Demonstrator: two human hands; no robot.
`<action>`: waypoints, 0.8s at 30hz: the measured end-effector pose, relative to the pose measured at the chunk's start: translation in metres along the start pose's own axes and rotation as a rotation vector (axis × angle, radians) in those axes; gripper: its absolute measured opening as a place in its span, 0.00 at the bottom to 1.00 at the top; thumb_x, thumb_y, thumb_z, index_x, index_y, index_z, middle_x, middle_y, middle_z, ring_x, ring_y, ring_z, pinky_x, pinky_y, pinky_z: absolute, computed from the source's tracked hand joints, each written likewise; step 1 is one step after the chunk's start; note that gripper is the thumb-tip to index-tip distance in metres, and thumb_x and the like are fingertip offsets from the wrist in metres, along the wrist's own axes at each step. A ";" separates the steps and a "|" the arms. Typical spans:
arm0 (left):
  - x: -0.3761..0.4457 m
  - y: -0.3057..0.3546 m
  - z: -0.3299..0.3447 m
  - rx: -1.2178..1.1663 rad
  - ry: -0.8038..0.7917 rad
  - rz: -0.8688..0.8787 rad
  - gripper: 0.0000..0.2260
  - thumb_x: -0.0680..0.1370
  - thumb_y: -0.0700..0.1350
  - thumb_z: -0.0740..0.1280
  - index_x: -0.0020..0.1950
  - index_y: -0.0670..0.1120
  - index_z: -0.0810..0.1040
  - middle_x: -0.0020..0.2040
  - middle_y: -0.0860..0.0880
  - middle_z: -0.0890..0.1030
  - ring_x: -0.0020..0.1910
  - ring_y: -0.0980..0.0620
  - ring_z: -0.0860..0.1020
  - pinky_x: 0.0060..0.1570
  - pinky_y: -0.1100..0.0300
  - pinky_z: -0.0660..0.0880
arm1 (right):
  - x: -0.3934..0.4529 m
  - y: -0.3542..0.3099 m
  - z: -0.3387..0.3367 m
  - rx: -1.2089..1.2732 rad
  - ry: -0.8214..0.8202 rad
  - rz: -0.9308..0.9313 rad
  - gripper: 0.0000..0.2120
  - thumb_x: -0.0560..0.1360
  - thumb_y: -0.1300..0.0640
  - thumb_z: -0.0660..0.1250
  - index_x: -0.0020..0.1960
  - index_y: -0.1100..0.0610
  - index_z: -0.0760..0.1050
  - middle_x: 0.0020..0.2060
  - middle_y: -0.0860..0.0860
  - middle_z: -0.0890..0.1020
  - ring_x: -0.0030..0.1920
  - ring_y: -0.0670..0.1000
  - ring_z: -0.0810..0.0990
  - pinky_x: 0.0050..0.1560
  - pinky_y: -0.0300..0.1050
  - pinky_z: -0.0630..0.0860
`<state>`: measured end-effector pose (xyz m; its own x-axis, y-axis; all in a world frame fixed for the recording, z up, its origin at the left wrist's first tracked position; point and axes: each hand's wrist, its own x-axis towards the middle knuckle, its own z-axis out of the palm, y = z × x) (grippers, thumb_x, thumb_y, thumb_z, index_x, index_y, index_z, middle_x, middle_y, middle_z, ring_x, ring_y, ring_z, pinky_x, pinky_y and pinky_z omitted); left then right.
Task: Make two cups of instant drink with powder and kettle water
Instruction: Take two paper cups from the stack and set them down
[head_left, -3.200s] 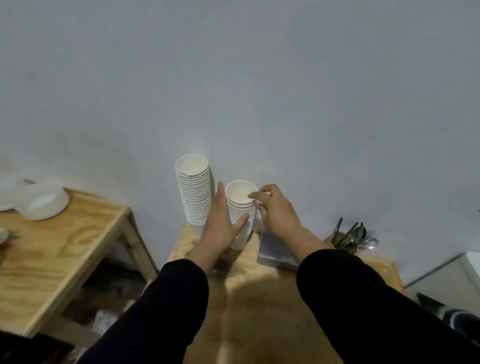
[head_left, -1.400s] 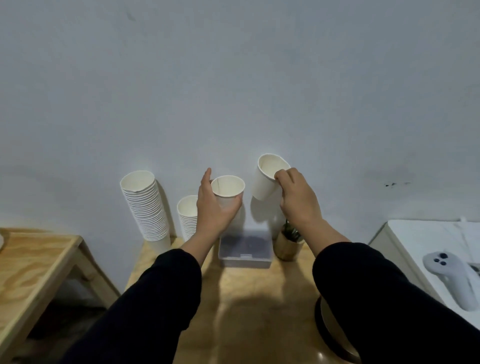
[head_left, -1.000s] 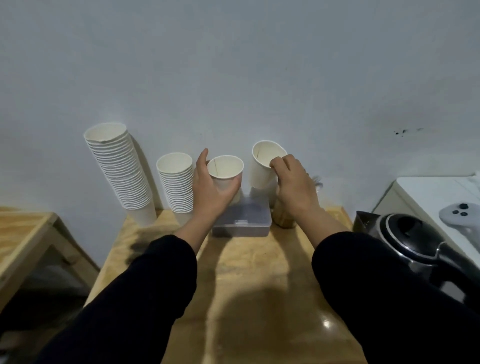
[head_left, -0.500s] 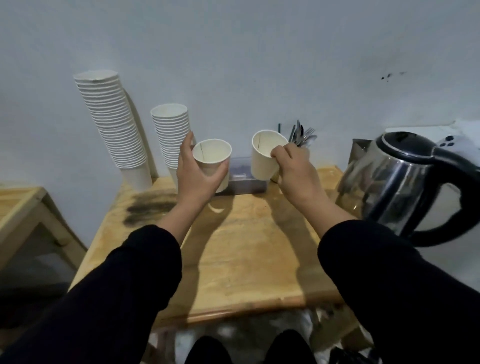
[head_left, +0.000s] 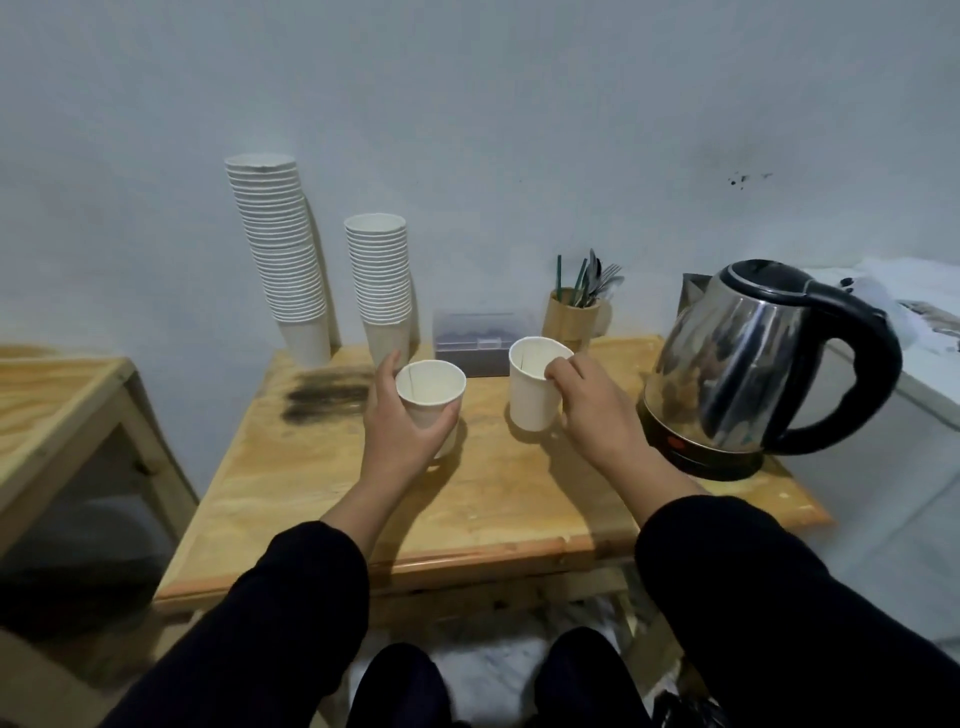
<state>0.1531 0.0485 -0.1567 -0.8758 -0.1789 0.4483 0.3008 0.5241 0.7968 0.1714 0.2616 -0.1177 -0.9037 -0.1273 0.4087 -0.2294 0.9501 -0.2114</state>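
Note:
Two white paper cups stand upright near the middle of the small wooden table (head_left: 467, 519). My left hand (head_left: 402, 426) wraps around the left cup (head_left: 431, 387), whose base is at the table top. My right hand (head_left: 592, 405) pinches the rim of the right cup (head_left: 530, 395), which rests on the table. Both cups look empty. A steel kettle (head_left: 753, 358) with a black handle sits on its base at the table's right. A clear plastic box (head_left: 480, 340) of dark powder stands behind the cups against the wall.
Two stacks of paper cups, a tall one (head_left: 283, 254) and a shorter one (head_left: 382, 280), stand at the back left. A wooden holder (head_left: 574, 312) with spoons and forks is behind the right cup. Another wooden table (head_left: 57, 410) lies left, a white surface (head_left: 924, 364) right.
Both hands have brought their cups down from the air by the stacks to the table top. The camera has tilted down, so the kettle and table front now show.

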 end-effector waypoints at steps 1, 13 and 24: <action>-0.003 -0.001 -0.001 -0.001 0.002 -0.006 0.39 0.69 0.49 0.76 0.74 0.45 0.60 0.71 0.46 0.68 0.68 0.47 0.67 0.64 0.61 0.62 | -0.004 -0.001 0.000 -0.006 -0.011 0.003 0.15 0.71 0.65 0.64 0.58 0.60 0.70 0.54 0.58 0.73 0.52 0.58 0.71 0.38 0.46 0.62; -0.029 -0.004 -0.003 0.012 -0.029 -0.052 0.38 0.70 0.49 0.75 0.74 0.48 0.58 0.72 0.45 0.66 0.69 0.47 0.65 0.62 0.63 0.59 | -0.036 -0.006 0.008 -0.029 -0.129 0.049 0.17 0.72 0.62 0.65 0.59 0.56 0.68 0.58 0.54 0.72 0.55 0.56 0.70 0.42 0.47 0.68; -0.030 -0.002 -0.016 0.060 -0.054 -0.001 0.44 0.65 0.56 0.77 0.74 0.47 0.59 0.70 0.44 0.67 0.68 0.47 0.67 0.66 0.55 0.64 | -0.037 -0.001 -0.004 0.010 -0.019 0.061 0.21 0.73 0.64 0.61 0.65 0.52 0.68 0.64 0.53 0.70 0.56 0.57 0.74 0.40 0.44 0.68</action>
<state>0.1851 0.0396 -0.1656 -0.8955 -0.1352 0.4241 0.2784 0.5733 0.7706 0.2068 0.2669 -0.1290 -0.9229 -0.0748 0.3778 -0.1771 0.9535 -0.2440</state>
